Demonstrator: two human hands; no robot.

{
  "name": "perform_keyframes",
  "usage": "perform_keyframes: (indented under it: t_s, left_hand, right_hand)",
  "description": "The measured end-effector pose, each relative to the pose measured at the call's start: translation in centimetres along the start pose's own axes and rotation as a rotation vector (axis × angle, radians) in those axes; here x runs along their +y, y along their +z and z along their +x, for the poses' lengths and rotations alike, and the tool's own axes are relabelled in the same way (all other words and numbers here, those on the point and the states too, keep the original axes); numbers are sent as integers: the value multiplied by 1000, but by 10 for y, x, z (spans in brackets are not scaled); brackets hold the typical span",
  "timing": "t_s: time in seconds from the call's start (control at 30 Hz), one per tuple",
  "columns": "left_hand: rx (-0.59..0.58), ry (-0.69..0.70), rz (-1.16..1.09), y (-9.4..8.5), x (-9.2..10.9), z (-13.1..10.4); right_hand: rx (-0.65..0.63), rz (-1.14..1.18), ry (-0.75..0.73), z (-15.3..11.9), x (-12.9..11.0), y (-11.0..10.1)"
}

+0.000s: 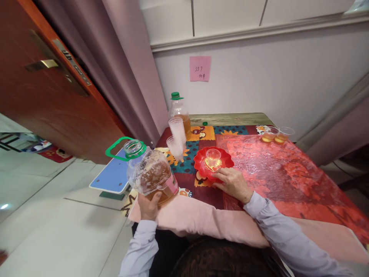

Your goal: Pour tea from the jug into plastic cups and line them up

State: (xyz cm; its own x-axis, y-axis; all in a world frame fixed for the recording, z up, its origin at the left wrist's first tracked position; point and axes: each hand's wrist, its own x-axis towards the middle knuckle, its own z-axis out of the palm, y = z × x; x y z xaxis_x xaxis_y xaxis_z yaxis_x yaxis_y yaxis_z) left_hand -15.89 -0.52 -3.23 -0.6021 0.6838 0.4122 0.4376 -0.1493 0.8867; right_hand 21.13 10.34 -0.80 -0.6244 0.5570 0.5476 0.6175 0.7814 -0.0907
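Observation:
My left hand [149, 205] is wrapped round the lower side of a big clear plastic jug [154, 175] of amber liquid. The jug is uncapped, has a green carry handle, and leans to the left near the table's front edge. On the red scalloped plate [198, 161] stands a clear plastic cup [213, 157]. My right hand [230, 182] lies at the plate's near right rim, fingers stretched over it and apart from the cup. Whether those fingertips press on the rim is hard to make out.
Stacked clear cups [178, 132] stand beyond the jug, before a second, capped jug [184, 119]. A loose green cap [205, 124] lies at the back. Two cups with yellow liquid [269, 135] sit at the back right. A pink cloth [198, 217] covers the front edge.

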Motion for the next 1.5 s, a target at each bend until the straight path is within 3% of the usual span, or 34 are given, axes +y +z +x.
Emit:
perform_keyframes:
  t_s: [0.43, 0.73, 1.17, 1.33, 1.43, 1.5]
  left_hand:
    - [-2, -27, 2, 1, 16, -1]
    - [11, -22, -6, 3, 20, 0]
    - [-5, -27, 2, 0, 14, -1]
    - [-33, -43, -11, -4, 15, 1]
    - [-51, -32, -71, -8, 24, 11]
    - [-81, -20, -130, -10, 34, 19]
  right_hand:
    - [-36, 145, -43, 0, 7, 12]
    - [-9, 63, -94, 4, 6, 17]
    - [1, 79, -3, 4, 2, 15]
    - [154, 243, 154, 18, -23, -15]
    - [189, 530, 215, 40, -55, -28]
    - [156, 734, 260, 55, -76, -26]
